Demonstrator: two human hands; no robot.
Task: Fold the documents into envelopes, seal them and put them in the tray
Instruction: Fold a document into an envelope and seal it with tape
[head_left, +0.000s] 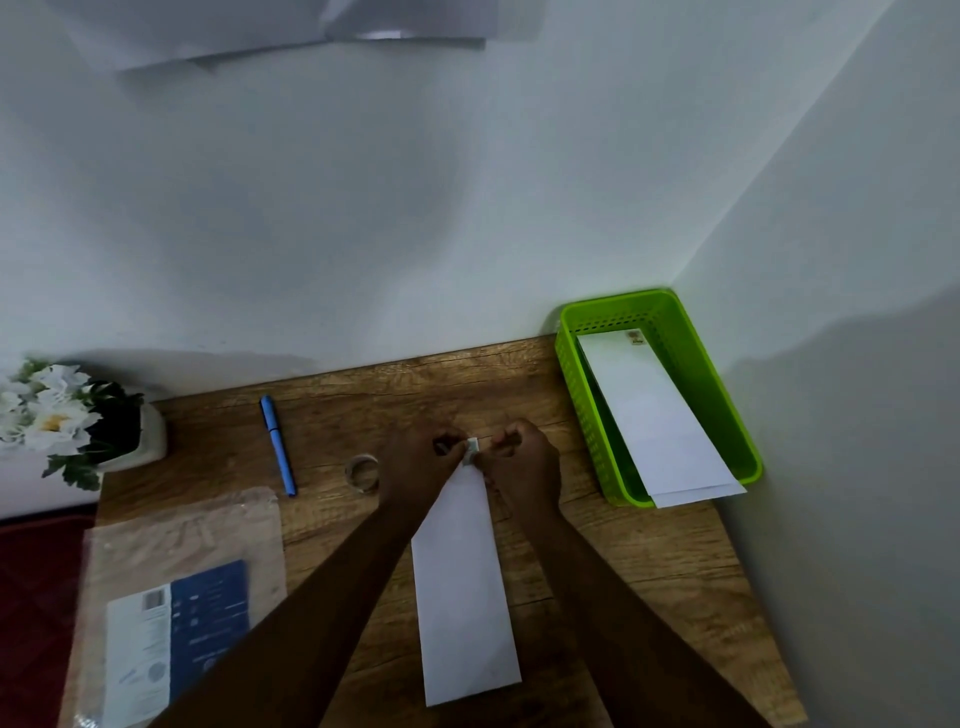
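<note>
Pinching a small piece at the envelope's far end

Both hands meet at the far end of a long white envelope (465, 597) lying flat on the wooden desk (649, 571). Left hand (415, 467) and right hand (524, 467) each close thumb and fingers on a small pale piece (472, 450), perhaps a stamp. Sealed envelopes (654, 415) lie in the green tray (727, 415) at right; a tape roll (362, 472) and blue pen (278, 444) sit at left

Both hands' fingers (457, 451) pinch small stamp (472, 450) at envelope (465, 592) top.
</note>
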